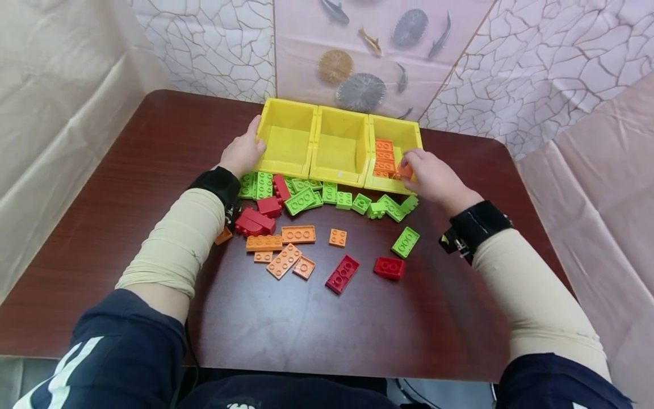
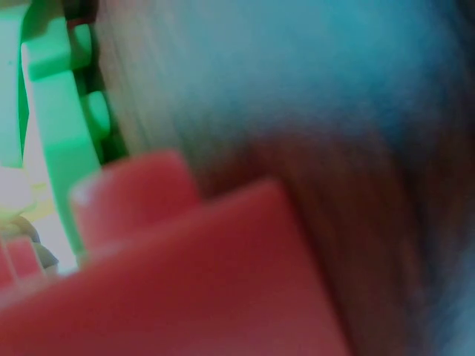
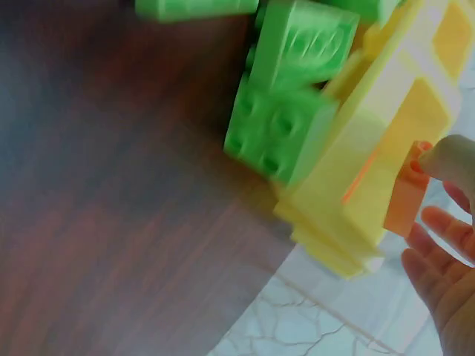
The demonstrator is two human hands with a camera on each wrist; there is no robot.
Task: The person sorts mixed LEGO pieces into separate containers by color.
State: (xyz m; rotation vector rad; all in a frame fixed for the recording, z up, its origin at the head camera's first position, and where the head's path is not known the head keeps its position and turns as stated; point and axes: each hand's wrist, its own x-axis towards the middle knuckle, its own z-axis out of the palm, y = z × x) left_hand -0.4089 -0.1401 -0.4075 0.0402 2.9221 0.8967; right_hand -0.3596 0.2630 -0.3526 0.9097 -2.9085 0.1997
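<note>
A yellow three-compartment bin [image 1: 314, 142] stands at the back of the table. My left hand [image 1: 242, 152] holds its left wall, with the thumb at the rim. Over the right compartment, my right hand [image 1: 431, 177] pinches an orange building brick [image 3: 407, 196] between thumb and fingers. Several orange bricks [image 1: 384, 156] lie inside that compartment. The left wrist view is mostly filled by a blurred red brick [image 2: 171, 274], which hides the left hand there.
Green bricks [image 1: 301, 201] line the bin's front edge. Red bricks [image 1: 255, 221] lie near the left wrist. Loose orange bricks [image 1: 284, 261], dark red bricks [image 1: 342, 274] and one green brick [image 1: 406, 242] are spread on the brown table [image 1: 286, 329]. A patterned cloth [image 1: 383, 51] hangs behind.
</note>
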